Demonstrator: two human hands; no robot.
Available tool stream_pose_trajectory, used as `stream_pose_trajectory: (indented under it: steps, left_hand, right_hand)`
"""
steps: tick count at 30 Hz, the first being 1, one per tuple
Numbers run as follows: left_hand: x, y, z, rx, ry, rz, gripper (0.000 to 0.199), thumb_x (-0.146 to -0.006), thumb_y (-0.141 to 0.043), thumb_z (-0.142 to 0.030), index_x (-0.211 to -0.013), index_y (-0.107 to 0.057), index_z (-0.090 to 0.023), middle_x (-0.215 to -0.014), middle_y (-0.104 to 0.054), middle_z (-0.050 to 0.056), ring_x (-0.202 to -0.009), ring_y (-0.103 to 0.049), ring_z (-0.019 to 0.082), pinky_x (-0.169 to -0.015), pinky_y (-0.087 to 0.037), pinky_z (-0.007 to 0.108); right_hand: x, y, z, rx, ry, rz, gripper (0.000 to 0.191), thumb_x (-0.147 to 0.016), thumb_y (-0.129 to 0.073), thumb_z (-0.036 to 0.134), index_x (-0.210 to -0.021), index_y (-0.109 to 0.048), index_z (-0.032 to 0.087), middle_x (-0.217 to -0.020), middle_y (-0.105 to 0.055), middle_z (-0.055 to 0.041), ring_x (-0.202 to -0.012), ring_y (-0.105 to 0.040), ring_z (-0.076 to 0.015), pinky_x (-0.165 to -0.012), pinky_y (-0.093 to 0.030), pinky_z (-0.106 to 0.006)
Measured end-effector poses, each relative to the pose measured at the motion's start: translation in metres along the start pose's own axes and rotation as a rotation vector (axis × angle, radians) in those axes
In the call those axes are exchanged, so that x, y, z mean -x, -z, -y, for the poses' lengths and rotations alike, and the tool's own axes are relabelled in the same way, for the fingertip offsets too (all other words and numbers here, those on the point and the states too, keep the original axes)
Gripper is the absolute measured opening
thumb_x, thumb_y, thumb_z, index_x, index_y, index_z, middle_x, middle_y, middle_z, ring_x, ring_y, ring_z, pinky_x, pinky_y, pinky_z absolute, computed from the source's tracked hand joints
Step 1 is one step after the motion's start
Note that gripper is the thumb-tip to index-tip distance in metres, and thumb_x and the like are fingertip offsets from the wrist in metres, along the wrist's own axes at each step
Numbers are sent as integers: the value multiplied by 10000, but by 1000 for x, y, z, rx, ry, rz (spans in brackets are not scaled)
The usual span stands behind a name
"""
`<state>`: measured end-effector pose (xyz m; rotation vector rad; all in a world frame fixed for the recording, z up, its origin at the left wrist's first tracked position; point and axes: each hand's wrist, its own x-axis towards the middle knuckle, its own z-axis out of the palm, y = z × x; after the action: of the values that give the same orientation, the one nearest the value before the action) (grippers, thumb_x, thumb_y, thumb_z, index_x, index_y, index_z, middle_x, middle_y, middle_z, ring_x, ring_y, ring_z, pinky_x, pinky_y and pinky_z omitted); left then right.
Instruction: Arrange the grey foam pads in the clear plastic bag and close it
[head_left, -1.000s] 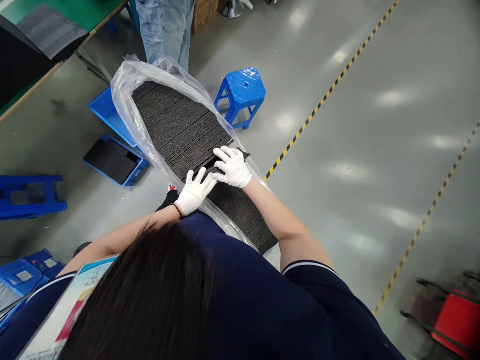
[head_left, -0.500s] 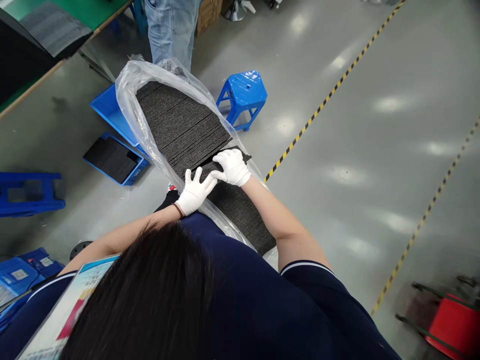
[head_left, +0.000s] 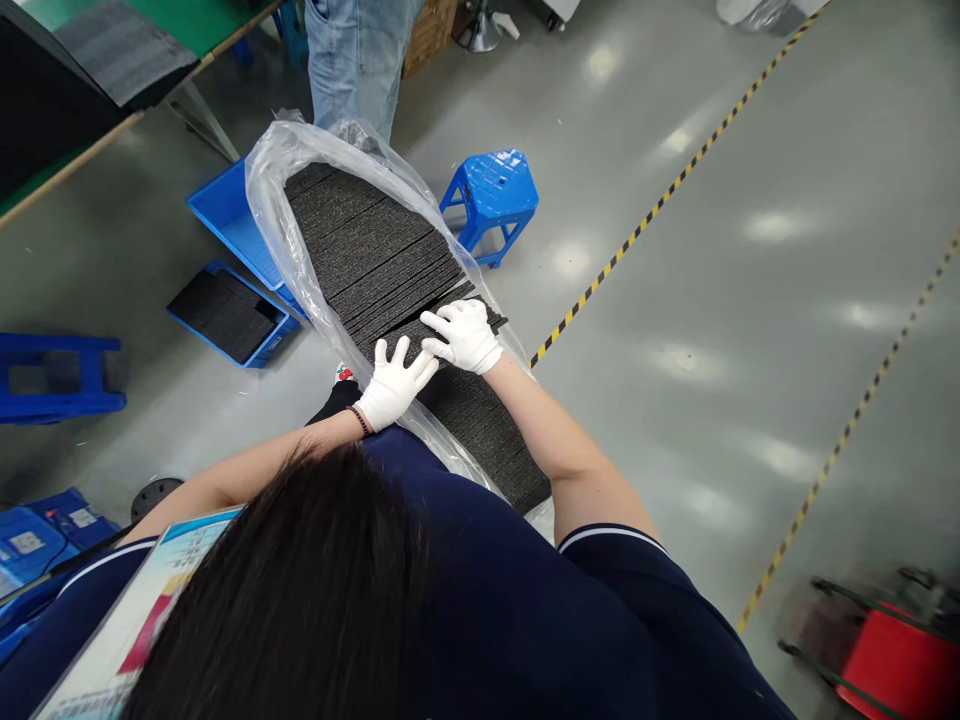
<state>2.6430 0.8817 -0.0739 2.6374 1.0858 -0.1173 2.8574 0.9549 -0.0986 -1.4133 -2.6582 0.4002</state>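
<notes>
- Head view, centre of the frame: a long row of black sheets (head_left: 375, 245) stands packed side by side inside a clear plastic bag (head_left: 271, 205), whose mouth is spread around them; the row slants from the upper left down toward the lower right.
- The left hand (head_left: 391, 385), in a white glove, lies at the row's left edge near the middle, fingers spread and not clenched, their tips over the sheets.
- The right hand (head_left: 463, 338), also white-gloved, lies just beside it on the sheets, fingers bent over them; whether it grasps one cannot be told.
- A dark bracelet (head_left: 358, 418) circles the left wrist.
- Upper left of the frame: a green worktop (head_left: 184, 22) carries dark material; to its right stands a person in jeans (head_left: 360, 65), beyond the bag.
- Left of the bag: a blue tray (head_left: 234, 215), and just below it a blue bin (head_left: 276, 340) with black pieces (head_left: 225, 315) inside.
- Right of the bag: a blue stool (head_left: 499, 188).
- Right half: yellow-and-black tape (head_left: 664, 205) crosses the grey floor (head_left: 675, 450).
- Lower right corner: a red object (head_left: 900, 660).
</notes>
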Motion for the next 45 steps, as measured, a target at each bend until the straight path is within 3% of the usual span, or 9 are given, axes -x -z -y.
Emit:
stream_pose_trajectory:
  steps: [7,11,16,21,24,30,33,37,45]
  left_hand:
    - [1,-2,0,-4,-2,-35,564,-989,-363,-59,-1497,-533,-235,-1578,-475,109,-1481,-319,501,-1091,-248,848]
    - [1,-3,0,16,9,-49,563,-989,-372,-62,-1490,-540,-255,-1570,-483,108,-1494,-313,481,-1108,-243,832]
    - [2,-5,0,-3,-20,-66,545,-994,-361,-65,-1481,-544,-227,-1549,-501,114,-1473,-329,503,-1090,-271,830]
    - [3,-9,-1,2,-48,-67,546,-995,-361,-67,-1477,-547,-247,-1560,-496,92,-1475,-331,492,-1095,-272,828]
    - [2,-11,-1,6,-47,-59,551,-994,-363,-68,-1484,-542,-245,-1569,-487,101,-1479,-326,489,-1090,-265,839]
    - [2,-16,0,34,-34,-67,548,-1007,-363,-91,-1489,-539,-284,-1588,-471,81,-1502,-305,464,-1111,-238,830]
    - [3,-17,0,34,-35,-81,541,-1014,-356,-100,-1488,-538,-287,-1593,-465,78,-1501,-308,462,-1113,-243,823]
    - [4,-16,-1,31,-39,-88,536,-1015,-353,-98,-1483,-544,-277,-1593,-466,79,-1494,-318,462,-1109,-256,819]
    - [7,-7,-1,21,-57,-98,519,-1010,-365,-94,-1467,-556,-249,-1559,-500,90,-1459,-365,459,-1104,-286,807]
  right_hand:
    - [-11,6,3,27,40,-61,611,-1001,-375,683,-1220,-697,212,-1524,-513,-112,-1432,-316,-353,-1095,-229,-506]
    - [-13,5,2,6,54,-77,628,-1005,-362,687,-1204,-692,190,-1461,-568,-132,-1398,-367,-344,-1093,-230,-508]
    - [-16,6,3,-5,33,-32,731,-999,-295,731,-1163,-703,147,-1271,-642,-164,-1180,-493,-324,-977,-290,-471]
    - [-29,7,8,53,-42,29,851,-990,-260,744,-1522,-497,123,-1212,-627,-188,-1067,-476,-336,-914,-285,-464]
    - [-35,6,9,82,-61,76,833,-995,-266,726,-1583,-431,159,-1178,-624,-184,-1034,-468,-338,-895,-279,-470]
    - [-32,6,9,54,-75,27,739,-991,-317,719,-1425,-617,202,-1196,-631,-166,-1067,-478,-333,-927,-281,-480]
    - [-35,7,10,60,-59,-21,687,-987,-348,723,-1295,-688,212,-1394,-573,-166,-1233,-444,-361,-997,-272,-494]
    - [-45,7,12,88,-2,-36,652,-990,-372,711,-1204,-702,191,-1624,-390,-136,-1477,-255,-396,-1115,-215,-528]
    - [-45,3,11,40,33,-24,619,-1011,-377,647,-1198,-686,143,-1507,-525,-172,-1447,-341,-366,-1154,-207,-533]
